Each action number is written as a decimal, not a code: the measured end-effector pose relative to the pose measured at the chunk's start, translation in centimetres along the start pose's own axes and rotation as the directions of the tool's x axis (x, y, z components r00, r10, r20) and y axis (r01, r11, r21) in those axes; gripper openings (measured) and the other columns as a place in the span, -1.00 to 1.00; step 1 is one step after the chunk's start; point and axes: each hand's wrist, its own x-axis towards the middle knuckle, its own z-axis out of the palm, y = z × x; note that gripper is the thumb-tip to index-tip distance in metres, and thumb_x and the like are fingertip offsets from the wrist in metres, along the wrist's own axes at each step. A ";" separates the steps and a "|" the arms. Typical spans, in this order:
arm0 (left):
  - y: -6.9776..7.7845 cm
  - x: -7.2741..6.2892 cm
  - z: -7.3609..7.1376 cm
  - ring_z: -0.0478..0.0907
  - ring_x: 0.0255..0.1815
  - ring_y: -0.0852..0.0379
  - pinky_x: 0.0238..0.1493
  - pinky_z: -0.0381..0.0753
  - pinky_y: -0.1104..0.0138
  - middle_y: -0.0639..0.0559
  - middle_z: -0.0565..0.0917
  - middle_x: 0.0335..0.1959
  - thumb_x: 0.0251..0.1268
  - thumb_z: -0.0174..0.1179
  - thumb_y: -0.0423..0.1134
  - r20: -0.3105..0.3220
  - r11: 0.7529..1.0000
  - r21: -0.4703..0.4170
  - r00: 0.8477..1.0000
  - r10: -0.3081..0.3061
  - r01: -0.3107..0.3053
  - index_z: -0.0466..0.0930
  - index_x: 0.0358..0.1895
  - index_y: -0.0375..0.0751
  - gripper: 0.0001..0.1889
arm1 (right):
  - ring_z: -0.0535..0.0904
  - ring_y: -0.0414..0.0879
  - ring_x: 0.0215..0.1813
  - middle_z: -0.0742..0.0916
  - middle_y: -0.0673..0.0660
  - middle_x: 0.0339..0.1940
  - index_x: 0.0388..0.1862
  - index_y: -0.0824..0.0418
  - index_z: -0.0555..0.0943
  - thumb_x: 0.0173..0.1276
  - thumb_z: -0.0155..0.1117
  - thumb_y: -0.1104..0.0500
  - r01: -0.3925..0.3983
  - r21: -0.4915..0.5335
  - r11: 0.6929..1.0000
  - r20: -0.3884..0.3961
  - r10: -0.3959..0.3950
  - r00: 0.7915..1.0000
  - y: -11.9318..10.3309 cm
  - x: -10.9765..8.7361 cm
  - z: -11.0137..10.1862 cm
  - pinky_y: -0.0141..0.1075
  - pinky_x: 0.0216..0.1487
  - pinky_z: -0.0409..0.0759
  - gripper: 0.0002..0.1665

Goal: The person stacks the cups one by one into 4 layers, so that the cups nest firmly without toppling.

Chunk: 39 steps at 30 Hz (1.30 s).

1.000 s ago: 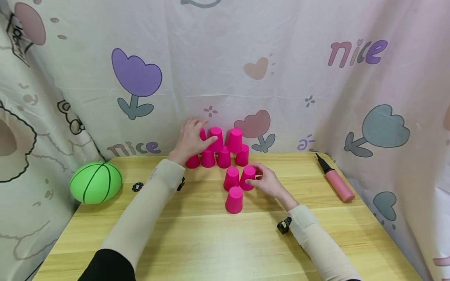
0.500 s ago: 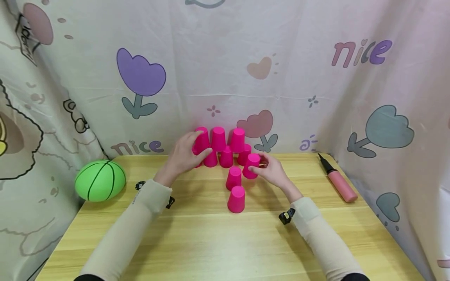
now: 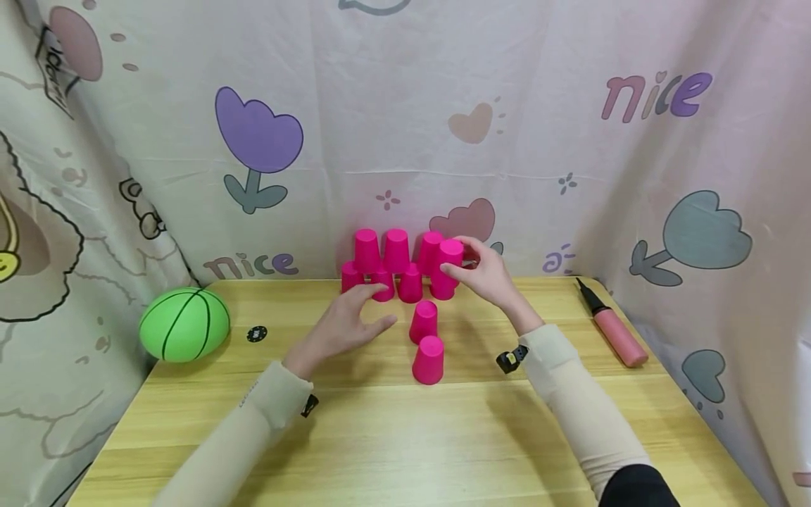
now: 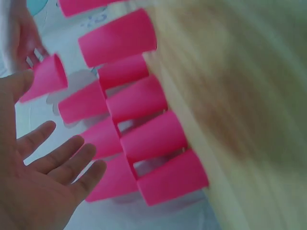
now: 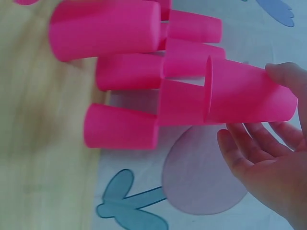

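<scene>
My right hand (image 3: 491,280) grips an upside-down pink plastic cup (image 3: 451,252), thumb in front and fingers behind. The cup is off the table, at the right end of a stack of pink cups (image 3: 396,251) at the table's back edge. In the right wrist view, the held cup (image 5: 249,93) overlaps a stacked cup; whether they touch cannot be told. The stack has a lower row and an upper row. My left hand (image 3: 338,331) hovers in front of its left side, fingers spread and holding nothing. Two more upside-down cups, one nearer (image 3: 429,360) and one farther (image 3: 424,322), stand in front.
A green ball (image 3: 184,324) sits at the table's left back edge, with a round black chip (image 3: 256,334) beside it. A pink hand pump (image 3: 621,338) with a black nozzle lies at the right. A patterned curtain (image 3: 380,105) hangs behind the table (image 3: 405,443).
My right hand has lifted a cup from the front group and carried it up and back to the stack. The left hand has left the upper left cup and come down toward me.
</scene>
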 end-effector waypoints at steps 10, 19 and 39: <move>0.9 -1.5 3.0 0.58 0.41 -0.17 0.38 0.62 -0.08 -0.13 0.63 0.39 0.31 0.47 -0.03 0.097 0.986 -0.133 0.989 0.114 -0.100 0.49 0.46 -0.20 -0.30 | 0.70 0.09 0.12 0.72 0.16 0.20 0.47 0.08 0.50 0.38 0.51 -0.02 0.056 0.018 0.998 -0.015 -0.056 0.998 -2.5 2.6 -0.4 -0.08 0.15 0.73 -0.27; 1.3 -2.2 5.2 0.65 0.31 -0.22 0.30 0.68 -0.09 -0.16 0.69 0.31 0.31 0.47 -0.03 0.169 0.977 -0.189 0.976 0.134 -0.101 0.50 0.44 -0.25 -0.30 | 0.68 0.07 0.17 0.71 0.15 0.19 0.47 0.06 0.51 0.37 0.51 -0.03 0.043 -0.004 0.999 -0.010 -0.043 0.999 -4.1 4.3 0.4 -0.05 0.23 0.70 -0.27; 2.1 -1.9 7.9 0.67 0.17 0.12 0.24 0.73 0.07 0.09 0.72 0.17 0.27 0.51 -0.07 0.187 0.971 -0.208 0.969 0.161 -0.121 0.51 0.39 -0.08 -0.36 | 0.66 0.06 0.27 0.71 0.15 0.29 0.51 0.06 0.47 0.42 0.47 -0.02 -0.014 0.003 1.000 -0.053 0.015 0.999 -4.3 7.7 2.2 -0.08 0.32 0.67 -0.26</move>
